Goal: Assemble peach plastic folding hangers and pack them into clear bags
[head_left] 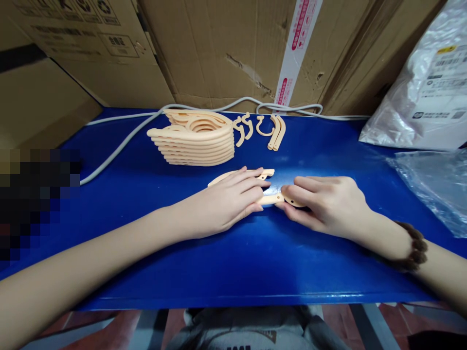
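Left hand (233, 199): while its fingers lie outstretched, they cover a cream piece (269, 200).
Right hand (326, 204): curled, pinching another cream part (289, 199).
Blue table (255, 267): stacked cream frames (199, 149) behind.

- Table (233, 272): blue
- Stack (199, 150), held pieces (270, 200): pale peach
- Far cable (248, 99): pale grey
- Far boxes (215, 68): brown
- Tape (293, 58): white, red print
- Bracelet (416, 247): dark brown
- Clothing (255, 325): grey

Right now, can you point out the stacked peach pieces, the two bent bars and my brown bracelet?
Stacked peach pieces (200, 147): head view, front ridges.
Two bent bars (282, 131): head view, right bar's middle.
Brown bracelet (419, 247): head view, outer side.
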`<action>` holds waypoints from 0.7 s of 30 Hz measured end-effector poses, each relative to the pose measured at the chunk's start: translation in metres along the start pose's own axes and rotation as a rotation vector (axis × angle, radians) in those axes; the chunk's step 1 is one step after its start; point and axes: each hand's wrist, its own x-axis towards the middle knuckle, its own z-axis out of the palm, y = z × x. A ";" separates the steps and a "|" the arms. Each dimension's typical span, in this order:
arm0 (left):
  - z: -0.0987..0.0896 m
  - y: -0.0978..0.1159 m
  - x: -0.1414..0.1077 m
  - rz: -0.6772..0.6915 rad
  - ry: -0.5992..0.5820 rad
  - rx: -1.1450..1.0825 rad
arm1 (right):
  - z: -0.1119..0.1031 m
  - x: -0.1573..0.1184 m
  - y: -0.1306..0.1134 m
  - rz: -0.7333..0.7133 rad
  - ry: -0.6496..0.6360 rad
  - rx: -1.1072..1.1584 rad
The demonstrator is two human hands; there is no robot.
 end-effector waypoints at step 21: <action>0.001 0.000 0.001 0.003 -0.005 -0.007 | 0.000 0.001 0.000 -0.020 0.044 -0.035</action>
